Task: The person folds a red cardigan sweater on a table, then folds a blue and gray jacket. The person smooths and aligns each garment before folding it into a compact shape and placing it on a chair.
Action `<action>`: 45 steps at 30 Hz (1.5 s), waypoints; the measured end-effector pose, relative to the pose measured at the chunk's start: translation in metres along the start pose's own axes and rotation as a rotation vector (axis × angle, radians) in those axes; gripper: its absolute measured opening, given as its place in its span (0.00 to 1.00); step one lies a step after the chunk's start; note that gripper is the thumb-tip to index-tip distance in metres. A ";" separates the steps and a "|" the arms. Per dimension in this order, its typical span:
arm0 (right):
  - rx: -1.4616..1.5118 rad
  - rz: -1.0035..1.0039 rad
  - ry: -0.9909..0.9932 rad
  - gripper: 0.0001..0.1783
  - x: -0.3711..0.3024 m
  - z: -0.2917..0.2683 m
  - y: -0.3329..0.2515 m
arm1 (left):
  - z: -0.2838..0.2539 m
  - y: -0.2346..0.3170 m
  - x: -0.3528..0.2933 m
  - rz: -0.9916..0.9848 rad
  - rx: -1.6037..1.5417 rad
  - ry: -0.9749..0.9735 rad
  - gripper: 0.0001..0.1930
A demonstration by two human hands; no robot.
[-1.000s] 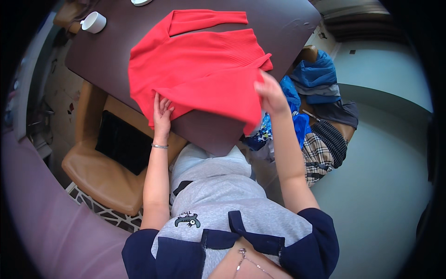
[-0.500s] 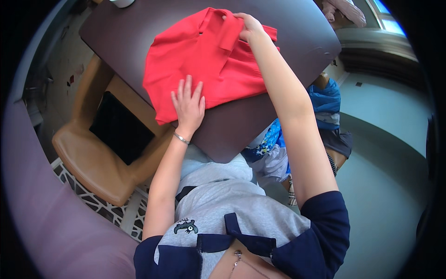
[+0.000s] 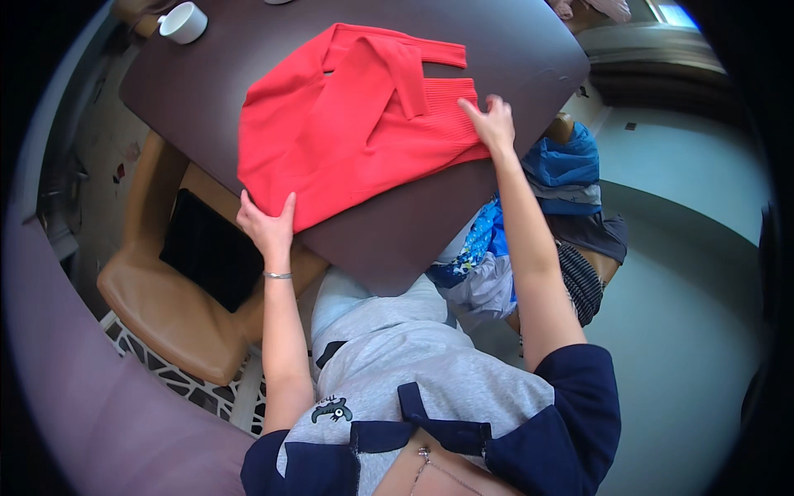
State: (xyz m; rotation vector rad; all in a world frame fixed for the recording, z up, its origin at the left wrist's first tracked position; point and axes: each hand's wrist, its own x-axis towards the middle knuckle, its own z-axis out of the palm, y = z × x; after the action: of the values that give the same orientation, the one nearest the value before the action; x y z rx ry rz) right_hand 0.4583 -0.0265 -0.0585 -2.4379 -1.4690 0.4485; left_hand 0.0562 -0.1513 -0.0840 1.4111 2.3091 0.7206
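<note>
A red knitted sweater (image 3: 331, 149) lies partly folded on the dark brown table (image 3: 364, 252). One sleeve crosses over its body, and a ribbed cuff sticks out at the far right beyond the ribbed hem. My left hand (image 3: 269, 227) is at the near left corner of the sweater, thumb and forefinger spread around that corner, touching the cloth; its other fingers are hard to make out. Over at the hem's right edge is my right hand (image 3: 494, 128), thumb and fingers apart, with no cloth pinched between them.
A white mug (image 3: 184, 23) stands at the table's far left. On the left is a tan chair (image 3: 174, 310) with a black flat square (image 3: 211, 252) on it. Piled clothes (image 3: 566, 169), blue, grey and striped, rest on a seat at the right, beside the table.
My right hand has let go of the folded sleeve and come nearer, to the hem. My left hand has slid left and nearer, from the cloth's top to its corner. The sweater lies flatter.
</note>
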 end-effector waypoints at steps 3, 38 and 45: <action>-0.099 0.076 0.059 0.38 -0.045 0.013 0.025 | -0.011 0.005 0.009 -0.123 0.013 -0.168 0.45; -0.077 -0.185 0.238 0.09 -0.120 0.024 0.076 | -0.011 -0.040 0.058 0.083 -0.244 -0.411 0.21; -0.104 -0.380 0.456 0.16 -0.109 0.007 0.039 | -0.024 0.015 0.020 0.522 0.187 0.165 0.14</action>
State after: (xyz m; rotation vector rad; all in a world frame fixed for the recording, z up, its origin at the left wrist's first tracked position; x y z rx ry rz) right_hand 0.4389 -0.1401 -0.0654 -2.0648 -1.7074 -0.2511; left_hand 0.0449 -0.1334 -0.0562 2.1560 2.1829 0.7997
